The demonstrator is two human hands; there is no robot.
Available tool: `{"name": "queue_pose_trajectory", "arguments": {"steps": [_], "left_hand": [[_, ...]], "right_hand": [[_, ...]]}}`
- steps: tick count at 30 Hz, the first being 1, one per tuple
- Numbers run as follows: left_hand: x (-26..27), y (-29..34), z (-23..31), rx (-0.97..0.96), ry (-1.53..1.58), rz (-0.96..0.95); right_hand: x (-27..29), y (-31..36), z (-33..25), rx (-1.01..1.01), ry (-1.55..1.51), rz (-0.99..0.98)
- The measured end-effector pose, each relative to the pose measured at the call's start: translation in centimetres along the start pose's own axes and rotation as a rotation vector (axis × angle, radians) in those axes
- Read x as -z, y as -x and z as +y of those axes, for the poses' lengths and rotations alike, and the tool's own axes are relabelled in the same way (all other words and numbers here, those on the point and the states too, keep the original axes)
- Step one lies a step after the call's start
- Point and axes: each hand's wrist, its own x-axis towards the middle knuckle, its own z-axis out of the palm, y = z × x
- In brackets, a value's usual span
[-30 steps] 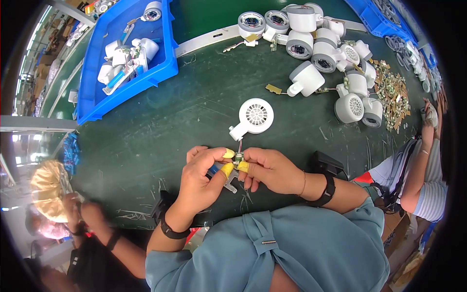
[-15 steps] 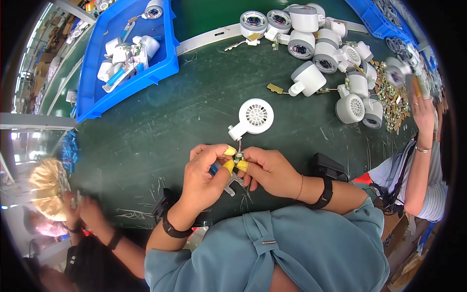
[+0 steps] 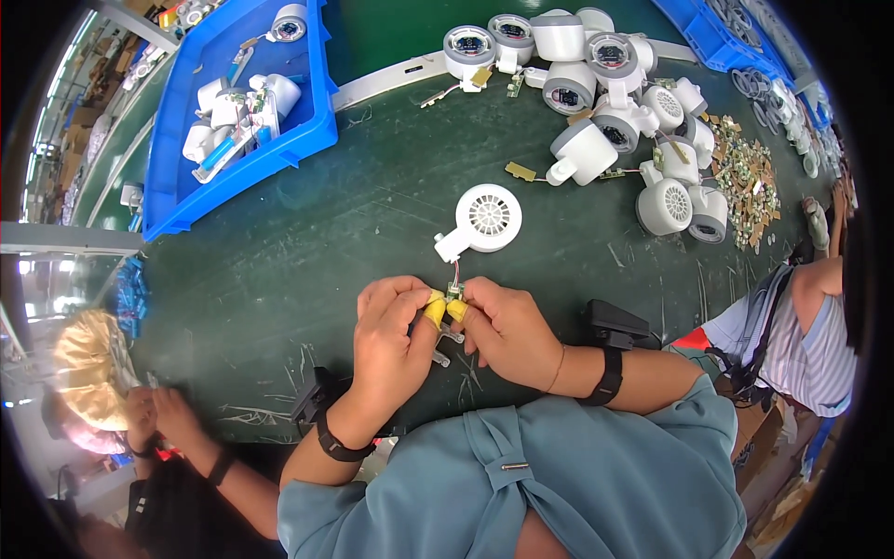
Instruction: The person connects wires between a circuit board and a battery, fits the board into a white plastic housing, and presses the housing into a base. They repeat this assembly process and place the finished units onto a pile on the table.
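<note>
A small green circuit board [image 3: 455, 292] is pinched between the yellow-covered fingertips of my left hand [image 3: 391, 326] and my right hand [image 3: 507, 334]. Thin wires run from it up to a white fan head [image 3: 489, 216], which lies on the green table with its round grille facing up. Under my fingers, a grey translucent plastic part [image 3: 449, 345] shows only in part. Its upper portion is hidden by my hands.
A blue tray [image 3: 321, 121] with white fan parts stands far left. White and grey fan heads [image 3: 582, 149] are heaped far right beside a pile of small circuit boards [image 3: 745, 177]. Blue cylinders [image 3: 130, 293] lie at left. People work at both sides.
The co-worker's hand at right has pulled back, and another fan head now sits on the heap. My hands stay at the board; a blue piece under my left fingers is now hidden.
</note>
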Motion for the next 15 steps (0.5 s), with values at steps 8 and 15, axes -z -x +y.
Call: {"name": "queue_pose_trajectory", "arguments": {"steps": [8, 15], "left_hand": [[-0.3, 0.5, 0.7, 0.068, 0.158, -0.019], [-0.4, 0.4, 0.5, 0.014, 0.229, -0.02]], "right_hand": [[-0.7, -0.1, 1.0, 0.233, 0.211, 0.16], [-1.0, -0.2, 1.3, 0.249, 0.248, 0.218]]}}
